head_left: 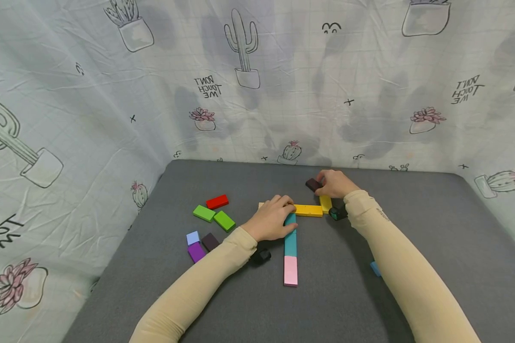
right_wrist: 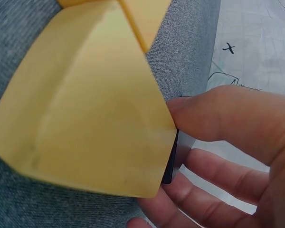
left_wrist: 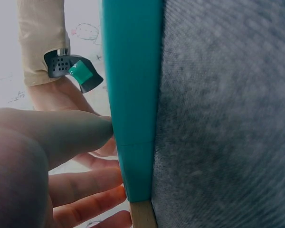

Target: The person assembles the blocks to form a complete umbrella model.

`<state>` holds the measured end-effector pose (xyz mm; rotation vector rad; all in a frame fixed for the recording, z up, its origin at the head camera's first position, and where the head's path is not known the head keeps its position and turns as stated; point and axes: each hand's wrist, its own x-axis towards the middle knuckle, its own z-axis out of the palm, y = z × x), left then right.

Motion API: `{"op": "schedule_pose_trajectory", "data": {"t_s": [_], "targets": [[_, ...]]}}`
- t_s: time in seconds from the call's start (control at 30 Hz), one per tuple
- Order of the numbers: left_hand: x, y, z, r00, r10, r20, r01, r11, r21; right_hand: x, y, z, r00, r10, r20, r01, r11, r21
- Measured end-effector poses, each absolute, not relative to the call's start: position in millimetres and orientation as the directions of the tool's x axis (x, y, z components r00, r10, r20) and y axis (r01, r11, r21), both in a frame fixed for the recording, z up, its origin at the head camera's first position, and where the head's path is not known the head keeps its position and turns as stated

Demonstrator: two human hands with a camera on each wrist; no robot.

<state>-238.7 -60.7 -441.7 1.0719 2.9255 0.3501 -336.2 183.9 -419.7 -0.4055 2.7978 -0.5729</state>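
My left hand point(head_left: 270, 219) lies over two teal blocks point(head_left: 290, 243) laid end to end. Its thumb and fingertips touch their upper edge in the left wrist view. At the row's near end is a pink block point(head_left: 290, 271); a light wooden block point(left_wrist: 142, 216) adjoins the other end, mostly hidden by the hand from above. An orange-yellow block point(head_left: 308, 210) runs right to a yellow block point(head_left: 325, 204) set crosswise. At the yellow block's far end, my right hand point(head_left: 336, 185) pinches a dark brown block point(head_left: 313, 184) between thumb and fingers.
On the left of the grey table point(head_left: 326, 295) lie a red block point(head_left: 217, 201), two green blocks point(head_left: 203, 213), a light blue block point(head_left: 192, 237), a purple block point(head_left: 196, 252) and another dark block point(head_left: 210, 241). A blue block point(head_left: 375, 268) is partly under the right forearm. Printed cloth hangs behind.
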Motion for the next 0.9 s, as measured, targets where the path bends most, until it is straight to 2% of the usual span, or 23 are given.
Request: {"op": "schedule_pose_trajectory", "data": {"t_s": [0.9], "targets": [[-236.6, -60.7, -439.4, -0.767, 0.638, 0.070, 0.636, 0.742, 0.211, -332.1, 183.8, -418.5, -0.934, -0.293, -0.204, -0.182, 0.882, -0.434]]}}
